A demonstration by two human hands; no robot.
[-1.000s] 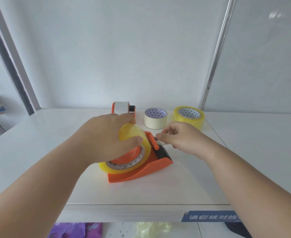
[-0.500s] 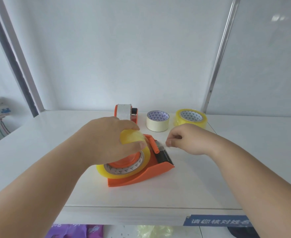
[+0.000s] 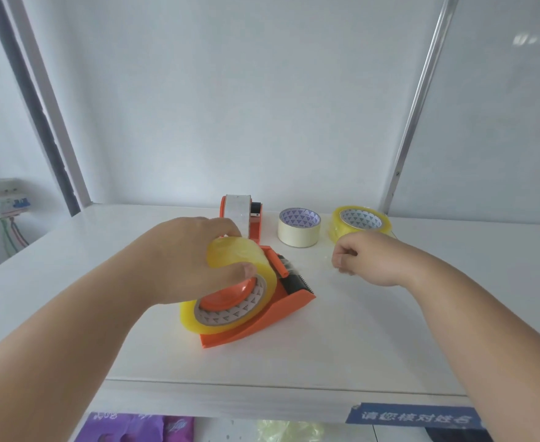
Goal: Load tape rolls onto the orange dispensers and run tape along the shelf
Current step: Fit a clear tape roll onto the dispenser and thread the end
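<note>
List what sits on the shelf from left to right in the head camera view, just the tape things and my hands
left hand gripping the yellow tape roll on the near orange dispenser → cream tape roll → right hand. The far dispenser and far yellow roll overlap these, so I left them out.

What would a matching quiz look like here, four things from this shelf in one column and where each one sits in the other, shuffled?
Things:
1. yellow roll
2. cream roll
3. left hand
4. right hand

Places:
A. gripping the roll on the near dispenser
B. loose fist right of that dispenser
C. far right at the back
D. between the far dispenser and the yellow roll

Pairs: 1-C, 2-D, 3-A, 4-B
</note>
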